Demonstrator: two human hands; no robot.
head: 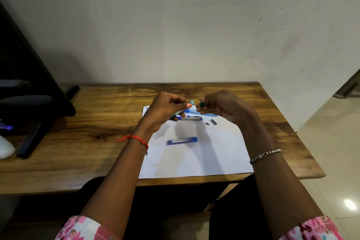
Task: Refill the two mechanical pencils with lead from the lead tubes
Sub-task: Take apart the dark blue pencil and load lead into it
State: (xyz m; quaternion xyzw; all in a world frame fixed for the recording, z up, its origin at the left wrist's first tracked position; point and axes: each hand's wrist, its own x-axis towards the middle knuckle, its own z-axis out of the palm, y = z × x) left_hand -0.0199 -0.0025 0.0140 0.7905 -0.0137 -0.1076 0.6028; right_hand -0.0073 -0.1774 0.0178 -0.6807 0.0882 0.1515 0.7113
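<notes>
Green lead tube [180,112] in left hand [163,111], cap [202,104] in right hand [224,108].

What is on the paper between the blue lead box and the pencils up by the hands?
Nothing. In the head view, the white paper is bare between the blue lead box and the pencils, apart from shadows.

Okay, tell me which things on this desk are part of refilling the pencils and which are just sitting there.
Job:
teal lead tube, in left hand
dark green cap, in right hand
blue lead tube
light blue pencil
dark blue pencil
small metal parts

Lying about:
black stand
white object
</notes>
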